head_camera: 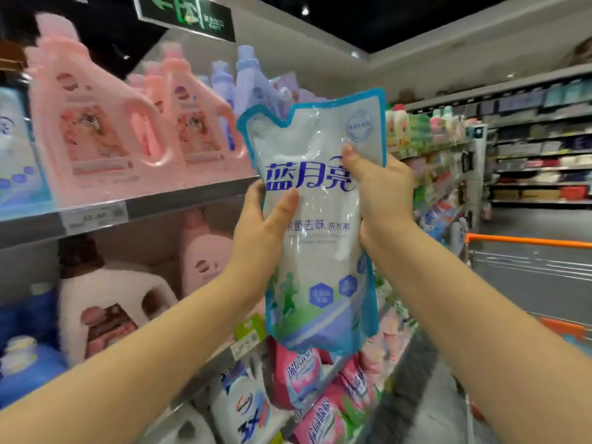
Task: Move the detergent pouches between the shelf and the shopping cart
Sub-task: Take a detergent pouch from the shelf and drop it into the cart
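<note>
I hold a white and blue detergent pouch [317, 225] upright in front of me, in the air beside the shelf [179, 200]. My left hand [262, 225] grips its left edge, thumb across the front. My right hand [381, 193] grips its right edge higher up, thumb pressed on the front. The shopping cart [525, 251], with an orange handle and wire basket, stands at the right, behind my right forearm. Pink detergent pouches [307, 386] lie on a lower shelf beneath the held pouch.
Pink detergent jugs [96, 129] fill the upper shelf at left, with lilac bottles [246, 78] behind. White and blue jugs [105, 299] stand on the shelf below. An aisle [528, 219] runs past the cart to more shelving [541, 149] at far right.
</note>
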The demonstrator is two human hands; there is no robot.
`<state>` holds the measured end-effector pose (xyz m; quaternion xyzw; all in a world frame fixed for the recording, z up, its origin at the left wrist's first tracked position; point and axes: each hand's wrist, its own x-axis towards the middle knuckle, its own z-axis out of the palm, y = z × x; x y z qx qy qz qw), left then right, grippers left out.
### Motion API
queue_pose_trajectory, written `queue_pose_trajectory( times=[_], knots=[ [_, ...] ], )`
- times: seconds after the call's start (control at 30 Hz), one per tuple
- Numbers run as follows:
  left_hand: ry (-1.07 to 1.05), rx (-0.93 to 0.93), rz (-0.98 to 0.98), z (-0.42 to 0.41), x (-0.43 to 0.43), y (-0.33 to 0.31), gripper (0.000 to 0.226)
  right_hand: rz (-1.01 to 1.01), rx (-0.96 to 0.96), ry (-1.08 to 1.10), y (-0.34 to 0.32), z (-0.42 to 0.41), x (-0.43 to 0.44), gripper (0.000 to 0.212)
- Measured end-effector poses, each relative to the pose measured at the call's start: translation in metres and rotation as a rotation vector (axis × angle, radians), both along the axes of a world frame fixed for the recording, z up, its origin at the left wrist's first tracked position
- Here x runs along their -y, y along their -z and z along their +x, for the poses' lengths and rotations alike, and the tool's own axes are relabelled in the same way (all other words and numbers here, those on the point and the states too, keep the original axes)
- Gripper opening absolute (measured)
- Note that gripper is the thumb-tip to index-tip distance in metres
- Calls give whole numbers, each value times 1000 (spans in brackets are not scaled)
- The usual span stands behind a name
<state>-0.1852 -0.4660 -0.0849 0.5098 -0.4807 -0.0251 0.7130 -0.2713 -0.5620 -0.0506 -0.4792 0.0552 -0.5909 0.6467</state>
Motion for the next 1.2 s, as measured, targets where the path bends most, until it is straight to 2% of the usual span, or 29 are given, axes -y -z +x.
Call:
queue_pose_trajectory(
  times=[0.1, 0.2, 0.43, 0.57, 0.67, 0.8, 0.9, 1.0, 1.1, 1.2],
  knots=[
    [128, -27, 85, -22, 77, 37, 15, 43, -64, 108, 43, -35, 69, 11],
    [240, -42, 155, -39, 157, 73, 29, 69, -125, 251, 78, -65, 138, 10],
    [601, -116, 252, -79, 349, 145, 43, 151, -284, 564, 139, -130, 290, 7],
    [707, -99, 367, -109, 437, 187, 38, 238, -343, 674, 183, -160, 360, 11],
    [788, -138, 478, -127, 490, 229, 49, 345, -365, 705, 225, -183, 401, 10],
    [807, -107, 721, -144, 546, 293, 39, 487, -436, 709, 296, -207, 446, 15],
    [814, -75, 913, -150, 575, 337, 42, 642, -471, 671, 350, -218, 467, 14],
    [843, -61, 1105, -153, 597, 374, 39, 809, -491, 634, 397, -220, 476, 16],
    [874, -125, 1258, -149, 614, 406, 42, 971, -497, 618, 435, -213, 480, 15],
    [892, -107, 1379, -149, 625, 433, 39, 1084, -578, 689, 474, -204, 477, 15]
  ],
)
